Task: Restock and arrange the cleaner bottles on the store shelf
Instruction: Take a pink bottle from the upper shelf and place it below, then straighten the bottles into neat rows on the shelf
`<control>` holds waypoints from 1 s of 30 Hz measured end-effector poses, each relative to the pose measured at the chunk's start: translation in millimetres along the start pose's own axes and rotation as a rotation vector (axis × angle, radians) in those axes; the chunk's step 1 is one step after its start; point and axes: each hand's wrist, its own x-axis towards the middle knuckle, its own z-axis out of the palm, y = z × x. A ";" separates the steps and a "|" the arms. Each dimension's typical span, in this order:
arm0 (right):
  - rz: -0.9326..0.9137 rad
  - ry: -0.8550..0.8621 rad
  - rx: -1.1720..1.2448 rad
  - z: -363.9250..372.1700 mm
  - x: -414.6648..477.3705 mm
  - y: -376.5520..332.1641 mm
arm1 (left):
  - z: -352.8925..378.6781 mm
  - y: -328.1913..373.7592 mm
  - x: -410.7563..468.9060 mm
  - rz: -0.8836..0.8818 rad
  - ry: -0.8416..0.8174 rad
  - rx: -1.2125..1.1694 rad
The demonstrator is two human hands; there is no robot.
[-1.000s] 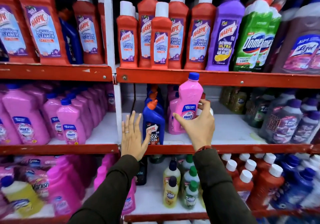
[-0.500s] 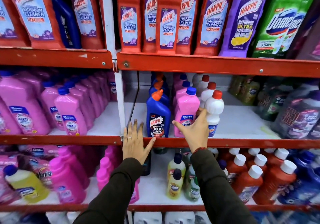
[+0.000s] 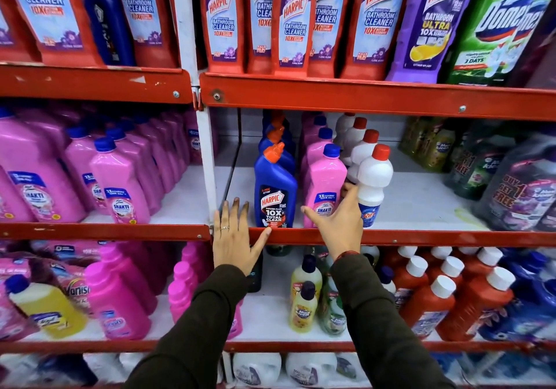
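From the head camera, glossy plastic cleaner bottles crowd a red metal shelf (image 3: 391,236). The left hand (image 3: 237,238) lies flat and spread on the shelf lip, gripping nothing. The right hand (image 3: 340,223), fingers splayed, rests against a flat-sided pink Shakti bottle (image 3: 325,184) and touches a rounded white bottle (image 3: 373,178), beside a curved-neck blue Harpic bottle (image 3: 275,187).

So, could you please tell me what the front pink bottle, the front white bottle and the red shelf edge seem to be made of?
Front pink bottle: opaque plastic, probably, with a soft sheen, moulded shoulders and a blue screw cap.
Front white bottle: likely glossy plastic, going by its rounded moulded body and red cap.
Red shelf edge: apparently painted metal; it shows chipped paint and screw heads.
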 end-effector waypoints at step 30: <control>0.066 -0.424 0.548 46.2 -45.9 -4.3 | -28.9 45.3 8.6 -0.123 -0.043 -1.183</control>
